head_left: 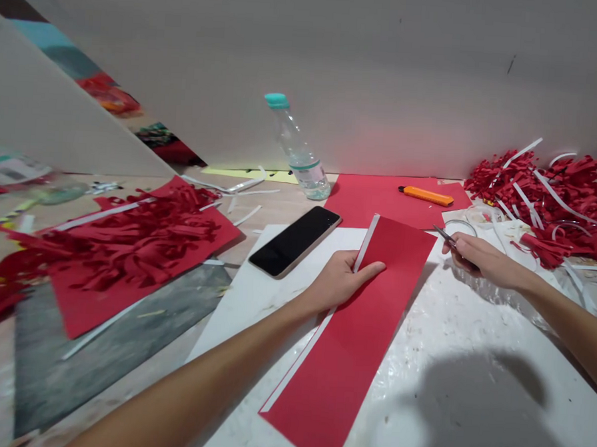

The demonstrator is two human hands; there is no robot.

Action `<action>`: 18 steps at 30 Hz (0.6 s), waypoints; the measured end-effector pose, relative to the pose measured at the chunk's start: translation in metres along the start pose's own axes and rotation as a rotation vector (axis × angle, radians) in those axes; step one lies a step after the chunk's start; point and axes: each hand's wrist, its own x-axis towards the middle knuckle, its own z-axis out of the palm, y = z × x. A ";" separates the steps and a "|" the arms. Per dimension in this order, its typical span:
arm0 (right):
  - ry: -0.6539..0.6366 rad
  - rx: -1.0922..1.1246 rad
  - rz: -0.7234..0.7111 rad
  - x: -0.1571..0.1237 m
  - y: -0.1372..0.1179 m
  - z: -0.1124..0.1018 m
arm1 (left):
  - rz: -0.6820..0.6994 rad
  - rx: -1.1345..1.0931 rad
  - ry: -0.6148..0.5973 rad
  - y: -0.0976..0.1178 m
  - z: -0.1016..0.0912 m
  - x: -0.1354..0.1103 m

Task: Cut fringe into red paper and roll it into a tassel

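Observation:
My left hand (343, 279) grips a long red paper strip (367, 334) by its left side, thumb on top and the other fingers behind. A white band (301, 357), perhaps tape, runs down that strip's left edge. In my right hand (481, 260) is a small pair of scissors (445, 236), its points aimed left at the strip's upper right corner. A small gap separates the scissors from the paper. Whether the blades are parted is hard to see. No cuts show in the strip's right edge.
A black phone (296, 242) lies beside my left hand. Behind stand a tilted bottle (302, 150) and an orange cutter (427, 195) on a red sheet (364, 199). Red fringed paper lies in heaps at left (142, 242) and right (570, 204). White board (444, 391) covers the front.

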 end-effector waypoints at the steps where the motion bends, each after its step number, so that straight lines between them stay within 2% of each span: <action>1: -0.003 -0.020 -0.006 -0.001 -0.002 0.000 | 0.000 0.005 0.003 0.000 0.000 0.000; 5: 0.049 -0.119 -0.008 -0.003 -0.006 0.002 | -0.001 -0.001 -0.005 0.002 0.000 -0.001; 8: 0.060 -0.175 -0.030 -0.002 -0.008 0.004 | -0.019 -0.054 -0.055 0.003 -0.001 -0.003; 14: -0.008 -0.192 -0.056 -0.004 -0.016 0.008 | -0.008 -0.243 -0.267 0.008 -0.008 -0.001; 18: -0.012 -0.271 -0.072 -0.005 -0.019 0.005 | -0.107 -0.386 -0.407 0.011 -0.009 0.009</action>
